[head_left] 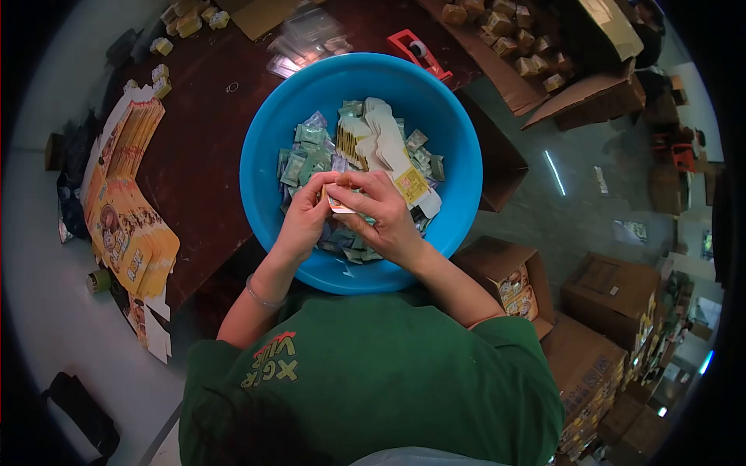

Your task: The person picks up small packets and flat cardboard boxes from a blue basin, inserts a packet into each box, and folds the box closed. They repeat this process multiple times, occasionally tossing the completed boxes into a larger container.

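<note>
Head view: dark brown table [202,147], blue basin [264,186] at its near edge, full of small greenish sachets [307,159] and some flat white-yellow cartons [381,140]. Left hand [307,217] and right hand [381,210] meet over the basin, both closed on one small packet [339,205], fingers pinching its edges; packet sits just above the sachet pile. A fanned stack of flat yellow cartons [128,210] lies along the table's left edge, a red tape dispenser [416,50] just behind the basin, clear bags [303,39] further back. Grey floor to the right with open cardboard boxes [598,303], some holding small packs. Packet mostly hidden by fingers, print unreadable. Fisheye rim blacks out the corners; far room right is tiny and blurred
</note>
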The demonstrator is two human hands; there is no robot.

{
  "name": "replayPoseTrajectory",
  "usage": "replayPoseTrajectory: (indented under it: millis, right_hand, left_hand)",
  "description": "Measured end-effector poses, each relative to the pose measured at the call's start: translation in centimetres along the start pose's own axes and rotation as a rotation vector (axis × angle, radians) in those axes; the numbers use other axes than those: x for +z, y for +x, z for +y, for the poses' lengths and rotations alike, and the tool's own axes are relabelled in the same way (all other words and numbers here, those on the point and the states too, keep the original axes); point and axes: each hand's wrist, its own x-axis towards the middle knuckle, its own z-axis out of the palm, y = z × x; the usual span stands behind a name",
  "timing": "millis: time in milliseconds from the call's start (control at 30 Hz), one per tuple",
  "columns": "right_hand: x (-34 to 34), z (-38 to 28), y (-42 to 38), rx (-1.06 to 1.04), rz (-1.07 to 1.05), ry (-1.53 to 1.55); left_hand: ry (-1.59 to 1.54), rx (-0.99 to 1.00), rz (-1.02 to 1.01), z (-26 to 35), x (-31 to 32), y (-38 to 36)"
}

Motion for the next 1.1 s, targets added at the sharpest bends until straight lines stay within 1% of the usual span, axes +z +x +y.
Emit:
replayPoseTrajectory:
  millis: [100, 200, 300, 400, 433, 533, 567, 600, 667, 767, 833, 933, 1067, 1100]
  right_hand:
    - [0.1, 0.4, -0.2, 0.019, -0.014, 0.014]
    - [0.0, 0.2, 0.0, 0.006, -0.018, 0.041]
    - [0.5, 0.2, 0.0, -0.005, 0.004, -0.021]
    - [0.4, 0.7, -0.2, 0.003, 0.029, -0.092]
    - [0.2, 0.7, 0.0, -0.005, 0.025, -0.107]
    - [-0.4, 0.5, 0.9, -0.058, 0.017, -0.172]
    - [-0.4, 0.3, 0.9, -0.094, 0.016, -0.204]
    - [-0.4, 0.2, 1.1, -0.131, 0.014, -0.237]
    - [-0.6, 0.5, 1.2, -0.13, -0.007, -0.23]
    - [-1.1, 0.7, 1.1, -0.134, -0.02, -0.23]
    - [-1.1, 1.0, 0.5, -0.129, -0.001, -0.237]
    - [-0.7, 0.9, 0.0, -0.096, 0.09, -0.173]
    - [0.1, 1.0, -0.7, 0.079, 0.164, 0.071]
    - [-0.1, 0.7, -0.5, 0.107, 0.165, 0.069]
  left_hand:
    - [-0.02, -0.061, -0.009, 0.0, -0.3, -0.3]
    - [-0.049, -0.009, -0.006, 0.3, 0.1, -0.1]
    - [-0.036, -0.017, -0.025, 0.9, 0.3, -0.1]
    - [-0.07, -0.186, -0.085, 0.7, -0.4, -0.5]
    - [-0.116, -0.22, -0.135, 0.8, -0.7, -0.5]
    - [-0.402, -0.232, -0.147, 2.6, 0.4, -0.5]
    - [-0.341, -0.196, -0.166, 2.6, 0.3, -0.4]
    - [-0.348, -0.195, -0.161, 2.6, 0.1, -0.4]
    - [-0.366, -0.197, -0.15, 2.4, -0.1, -0.4]
    - [-0.475, -0.208, -0.231, 2.0, -0.6, -0.2]
    - [-0.423, -0.183, -0.223, 2.2, -0.2, -0.4]
    - [-0.387, -0.181, -0.204, 2.1, 0.0, -0.5]
    - [-0.401, -0.215, -0.196, 2.5, 0.0, -0.8]
    - [-0.409, -0.199, -0.207, 2.5, -0.2, -0.9]
